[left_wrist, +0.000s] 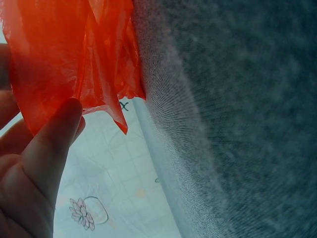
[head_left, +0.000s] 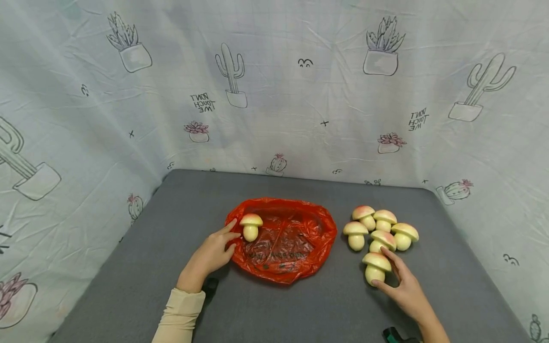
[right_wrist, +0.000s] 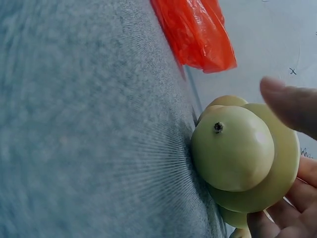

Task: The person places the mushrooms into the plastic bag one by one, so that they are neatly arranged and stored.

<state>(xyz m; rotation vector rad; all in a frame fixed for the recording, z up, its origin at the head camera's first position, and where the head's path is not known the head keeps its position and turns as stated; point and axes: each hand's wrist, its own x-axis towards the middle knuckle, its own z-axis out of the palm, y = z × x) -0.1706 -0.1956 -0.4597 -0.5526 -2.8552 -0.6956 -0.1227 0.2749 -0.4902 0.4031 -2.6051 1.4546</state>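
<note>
Left hand (head_left: pixel 211 253): thumb and fingers pinched the left edge of the red bag (head_left: pixel 283 245); one mushroom (head_left: pixel 250 226) stood inside | Right hand (head_left: pixel 405 290): thumb and fingers spread around the nearest mushroom (head_left: pixel 375 267); firm grip, could not tell; it was right of the bag, before five other mushrooms (head_left: pixel 355 229) on the grey table (head_left: pixel 326 305)

Bag (head_left: pixel 327 233) on table (head_left: pixel 300 309); one mushroom (head_left: pixel 250 227) inside (at left); six mushrooms (head_left: pixel 383 239) right of bag; curtain (head_left: pixel 274 119) behind.
</note>
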